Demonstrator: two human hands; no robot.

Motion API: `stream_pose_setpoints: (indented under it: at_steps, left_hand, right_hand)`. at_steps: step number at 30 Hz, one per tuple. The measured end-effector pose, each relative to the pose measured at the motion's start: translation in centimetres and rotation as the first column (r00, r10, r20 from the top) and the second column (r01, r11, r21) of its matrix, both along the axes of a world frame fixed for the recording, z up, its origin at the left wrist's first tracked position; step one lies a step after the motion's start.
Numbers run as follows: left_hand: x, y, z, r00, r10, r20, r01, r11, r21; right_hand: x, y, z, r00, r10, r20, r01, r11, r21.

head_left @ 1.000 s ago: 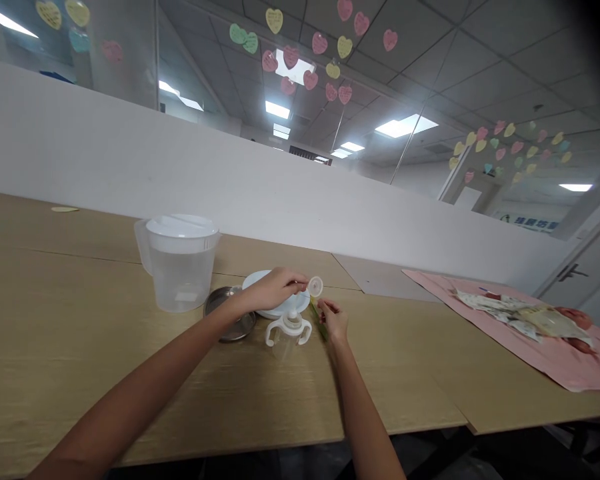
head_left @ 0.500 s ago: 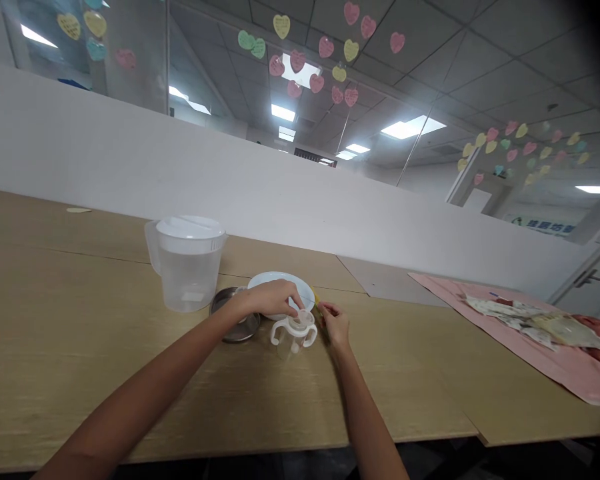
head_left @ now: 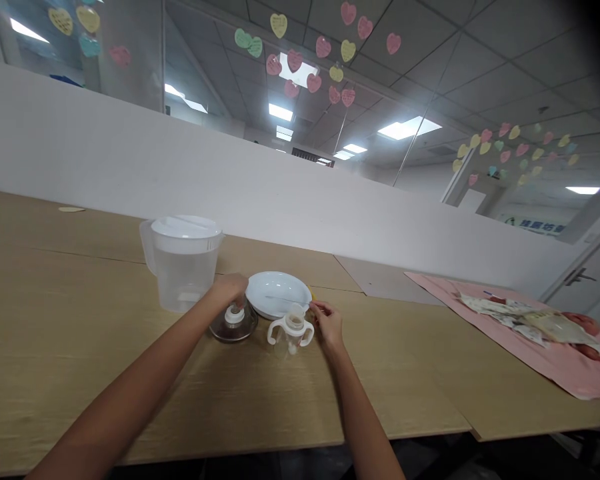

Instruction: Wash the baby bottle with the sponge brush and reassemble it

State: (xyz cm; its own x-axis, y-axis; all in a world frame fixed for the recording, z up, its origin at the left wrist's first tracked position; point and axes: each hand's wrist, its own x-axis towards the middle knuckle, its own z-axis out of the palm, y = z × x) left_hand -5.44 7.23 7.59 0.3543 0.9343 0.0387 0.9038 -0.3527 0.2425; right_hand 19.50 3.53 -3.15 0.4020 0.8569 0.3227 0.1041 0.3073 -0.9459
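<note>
My left hand (head_left: 231,289) is over a round metal dish (head_left: 233,335), its fingers pinched down on the top of a white ring-shaped bottle cap (head_left: 235,315). To the right stands a clear sippy cup (head_left: 286,345) with two white handles and an uncovered mouth. My right hand (head_left: 329,323) is closed, its fingertips at the right rim of a white plate (head_left: 255,303). From those fingertips a thin silvery stick-like utensil (head_left: 283,299) seems to reach across the plate; its exact kind is unclear. A bit of something yellow (head_left: 313,294) shows behind the plate's rim.
A lidded clear pitcher (head_left: 185,273) of water stands left of the dish. Far right, a pink cloth (head_left: 480,327) bears a doll-like figure (head_left: 545,323) in light clothing. A white wall (head_left: 280,207) with glass above runs behind the wooden table (head_left: 180,400).
My left hand has moved left from the sippy cup's mouth to the metal dish, uncovering the cup's mouth and the plate. My right hand has hardly moved.
</note>
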Motion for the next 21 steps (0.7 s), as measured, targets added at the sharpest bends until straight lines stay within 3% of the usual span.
stream_pose_setpoints:
  at_steps: [4,10,14,17,21]
  left_hand:
    - [0.2,-0.4,0.5,0.984,0.043,-0.171,-0.05,0.998,-0.037]
    - [-1.4,-1.9,4.1,0.981,0.015,-0.194,0.005,0.995,0.102]
    - [-0.6,-2.5,5.1,0.965,-0.228,0.131,0.194,0.953,0.233]
    - [1.4,-2.4,3.9,0.803,-0.371,0.467,0.363,0.925,0.112]
    - [4.4,-1.8,1.4,0.633,-0.346,0.692,0.482,0.876,-0.002]
  right_hand:
    - [0.0,0.0,0.0,0.999,-0.011,0.05,0.011,1.0,0.018]
    - [-0.1,-0.8,0.8,0.961,-0.203,0.185,0.189,0.978,0.093]
    - [-1.0,-1.9,1.7,0.859,-0.318,0.4,0.212,0.934,0.287]
    - [-1.9,-2.4,2.3,0.823,-0.294,0.486,0.109,0.922,0.372]
    - [-2.7,-2.6,2.9,0.909,-0.144,0.392,-0.006,0.934,0.358]
